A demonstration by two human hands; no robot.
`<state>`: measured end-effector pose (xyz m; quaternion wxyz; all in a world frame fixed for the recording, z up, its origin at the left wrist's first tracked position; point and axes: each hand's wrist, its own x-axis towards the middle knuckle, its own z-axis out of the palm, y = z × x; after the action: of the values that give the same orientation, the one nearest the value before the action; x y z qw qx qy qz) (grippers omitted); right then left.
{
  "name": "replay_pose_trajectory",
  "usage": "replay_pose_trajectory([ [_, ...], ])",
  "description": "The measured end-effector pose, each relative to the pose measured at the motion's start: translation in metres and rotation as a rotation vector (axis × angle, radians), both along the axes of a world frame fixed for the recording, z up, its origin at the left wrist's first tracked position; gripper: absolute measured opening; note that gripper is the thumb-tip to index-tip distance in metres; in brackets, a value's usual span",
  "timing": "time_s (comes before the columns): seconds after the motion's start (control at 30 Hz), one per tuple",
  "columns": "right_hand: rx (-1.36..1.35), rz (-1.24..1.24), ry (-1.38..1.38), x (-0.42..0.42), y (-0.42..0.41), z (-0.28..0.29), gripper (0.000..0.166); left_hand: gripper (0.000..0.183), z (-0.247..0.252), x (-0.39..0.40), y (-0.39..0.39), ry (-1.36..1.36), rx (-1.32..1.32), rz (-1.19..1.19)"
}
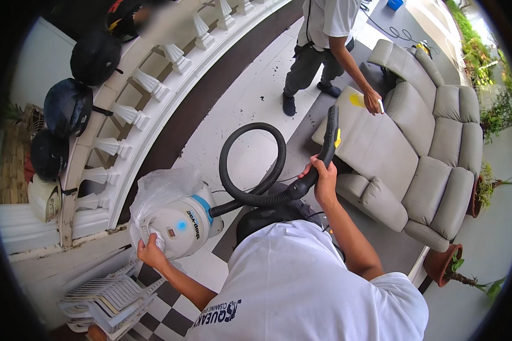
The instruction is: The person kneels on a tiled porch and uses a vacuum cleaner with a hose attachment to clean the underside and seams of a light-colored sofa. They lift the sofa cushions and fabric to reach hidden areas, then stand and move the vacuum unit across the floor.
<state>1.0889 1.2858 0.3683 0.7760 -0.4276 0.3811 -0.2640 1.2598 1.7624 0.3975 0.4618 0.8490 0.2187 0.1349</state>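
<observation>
My right hand is wrapped around the curved black handle of a vacuum hose, which has a yellow slider on its side. The ribbed black hose makes a loop and runs into the white-and-blue Shop-Vac canister vacuum at my left. A blue light shows on top of the canister. My left hand is closed on crumpled clear plastic at the canister's top handle. The rest of that clear plastic bag drapes over the canister's far side.
Another person stands ahead, holding a yellow-and-white item over a grey sectional sofa. Several helmets line the white balustrade at left. Stacked white chairs stand lower left. Potted plants are at right.
</observation>
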Motion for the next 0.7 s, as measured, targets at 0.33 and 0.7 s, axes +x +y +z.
replay_pose_trajectory([
  [0.33, -0.116, 0.069, -0.168, 0.160, -0.070, 0.010, 0.016, 0.028, 0.013, 0.219, -0.110, -0.071, 0.033, -0.224],
  [0.7, -0.161, 0.066, -0.257, 0.322, -0.223, 0.052, 0.014, 0.018, 0.020, 0.401, -0.342, 0.024, 0.107, -0.594],
])
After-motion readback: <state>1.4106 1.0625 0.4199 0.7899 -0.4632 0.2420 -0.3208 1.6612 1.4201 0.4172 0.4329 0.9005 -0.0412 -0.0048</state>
